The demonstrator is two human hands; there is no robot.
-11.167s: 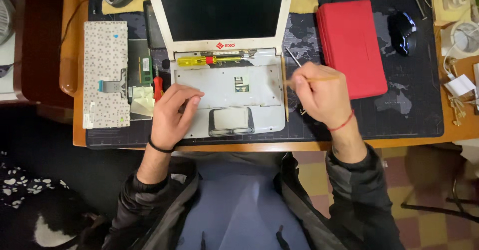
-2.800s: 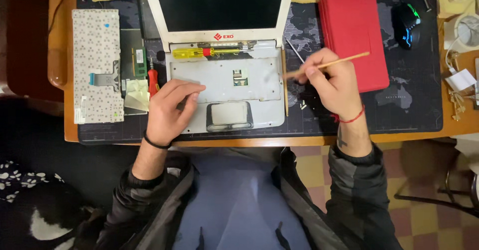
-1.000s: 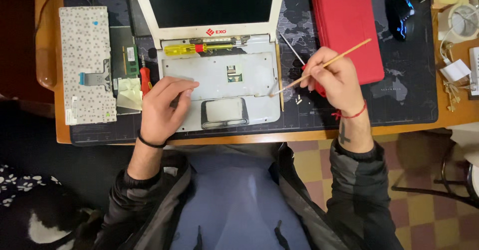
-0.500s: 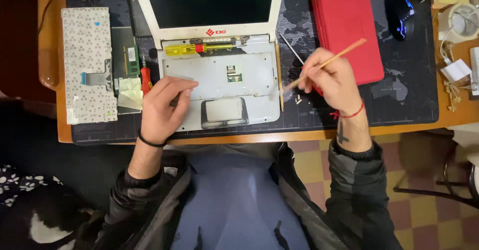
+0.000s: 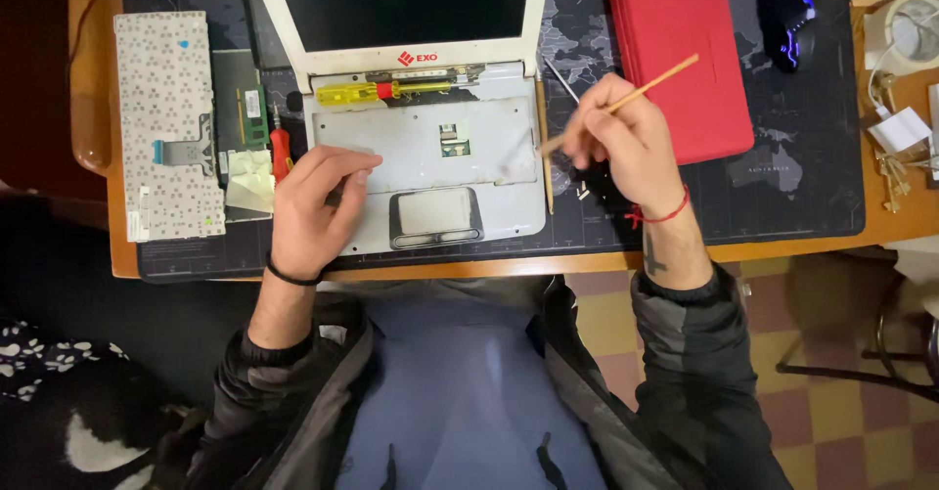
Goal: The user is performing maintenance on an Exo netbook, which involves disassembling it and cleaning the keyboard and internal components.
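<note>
We see our left hand (image 5: 315,206) resting flat and loose on the opened laptop base (image 5: 430,148), near its touchpad (image 5: 436,216). Our right hand (image 5: 626,143) pinches a thin wooden stick (image 5: 636,94), its tip at the right edge of the base. Farther on the counter (image 5: 440,267), a yellow screwdriver (image 5: 367,91) lies below the white screen frame (image 5: 391,58).

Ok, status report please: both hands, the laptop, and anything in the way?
Left hand flat on the laptop base, holding nothing. Right hand grips a thin wooden stick, tip at the base's right edge. Yellow screwdriver lies by the hinge.
</note>
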